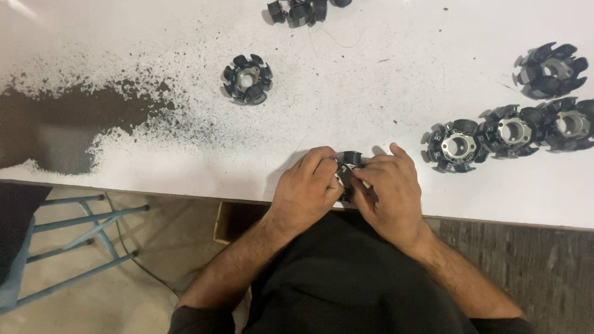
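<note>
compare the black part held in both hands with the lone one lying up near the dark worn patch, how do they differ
The held part is gripped between the left hand and right hand at the table's near edge; the lone part lies untouched farther back. The held part is mostly hidden by fingers, while the lone part shows its full ring of arms and metal centre hole. The lone part lies flat; the held part's pose cannot be told. Both are black.

Held stator (350, 166) at table (383, 93) edge, three stators (513, 133) right, one stator (247, 79) behind-left
</note>
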`<state>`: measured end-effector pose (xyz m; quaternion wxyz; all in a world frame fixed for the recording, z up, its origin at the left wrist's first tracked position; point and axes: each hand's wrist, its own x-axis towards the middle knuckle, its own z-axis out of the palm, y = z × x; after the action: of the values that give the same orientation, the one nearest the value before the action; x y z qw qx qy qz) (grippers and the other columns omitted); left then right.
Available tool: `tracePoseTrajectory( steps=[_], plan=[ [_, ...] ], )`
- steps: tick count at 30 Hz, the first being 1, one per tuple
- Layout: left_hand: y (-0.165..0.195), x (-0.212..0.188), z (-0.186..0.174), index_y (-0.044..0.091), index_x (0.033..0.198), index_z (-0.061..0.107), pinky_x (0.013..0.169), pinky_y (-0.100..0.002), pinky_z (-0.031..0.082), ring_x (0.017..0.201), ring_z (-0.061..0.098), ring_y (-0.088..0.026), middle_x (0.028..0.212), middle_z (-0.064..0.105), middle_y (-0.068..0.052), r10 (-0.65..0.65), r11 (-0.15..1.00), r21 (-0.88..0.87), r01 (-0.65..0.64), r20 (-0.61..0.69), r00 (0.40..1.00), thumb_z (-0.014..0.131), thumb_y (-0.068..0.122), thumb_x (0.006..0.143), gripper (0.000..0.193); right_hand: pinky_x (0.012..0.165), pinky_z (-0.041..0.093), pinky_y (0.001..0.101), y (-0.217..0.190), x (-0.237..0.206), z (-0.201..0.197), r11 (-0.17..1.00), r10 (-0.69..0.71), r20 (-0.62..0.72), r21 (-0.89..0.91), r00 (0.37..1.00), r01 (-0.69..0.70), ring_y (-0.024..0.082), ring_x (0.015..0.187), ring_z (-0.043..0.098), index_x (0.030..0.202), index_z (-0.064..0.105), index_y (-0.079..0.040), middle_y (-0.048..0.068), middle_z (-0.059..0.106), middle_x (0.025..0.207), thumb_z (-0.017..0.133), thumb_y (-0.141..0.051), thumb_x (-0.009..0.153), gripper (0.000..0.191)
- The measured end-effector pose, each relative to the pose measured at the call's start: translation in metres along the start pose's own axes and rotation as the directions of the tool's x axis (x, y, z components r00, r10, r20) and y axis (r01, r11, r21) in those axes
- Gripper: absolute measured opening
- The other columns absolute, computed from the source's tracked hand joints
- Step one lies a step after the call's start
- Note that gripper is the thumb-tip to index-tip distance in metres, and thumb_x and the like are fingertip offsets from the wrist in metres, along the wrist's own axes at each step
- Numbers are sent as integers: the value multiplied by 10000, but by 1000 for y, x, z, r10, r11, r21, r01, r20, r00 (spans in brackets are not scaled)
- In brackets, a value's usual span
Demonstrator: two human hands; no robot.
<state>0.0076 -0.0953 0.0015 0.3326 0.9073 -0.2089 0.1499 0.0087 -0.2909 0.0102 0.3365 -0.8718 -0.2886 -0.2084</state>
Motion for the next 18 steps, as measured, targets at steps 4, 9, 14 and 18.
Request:
tracePoseTrajectory(
  steps=[4,9,14,18],
  plan=[
    [4,-3,5,-1,1013,614,797,-374,621,1009,705,-289,1181,624,-141,10,1000,-22,-10,-10,1000,665,33,887,140,1161,440,545,4,-1,2,998,-34,39,-43,999,36,277,1048,647,1069,668,-62,86,661,1012,824,24,797,325],
    [-11,1,-8,48,1029,664,922,-381,622,1071,705,-223,1252,648,-112,-26,993,-106,47,191,981,657,100,931,111,1154,427,564,16,-2,-8,996,4,72,-92,997,2,272,1057,645,1075,624,-67,86,662,1022,811,22,824,326],
    [-97,61,-75,-3,1467,453,1144,-540,416,1402,482,-414,1522,449,-285,-21,911,406,79,-146,989,820,508,955,810,1188,433,560,46,-2,-39,979,58,4,-195,998,-56,297,1106,638,1153,592,-43,120,658,1112,781,43,938,299],
    [-106,86,-96,-10,1593,147,1162,-581,335,1445,381,-433,1586,345,-302,-392,914,190,359,187,901,810,567,873,1136,1167,471,549,60,-4,-48,972,83,-11,-220,997,-83,329,1092,656,1145,594,-42,128,662,1102,766,54,942,282]
  ],
)
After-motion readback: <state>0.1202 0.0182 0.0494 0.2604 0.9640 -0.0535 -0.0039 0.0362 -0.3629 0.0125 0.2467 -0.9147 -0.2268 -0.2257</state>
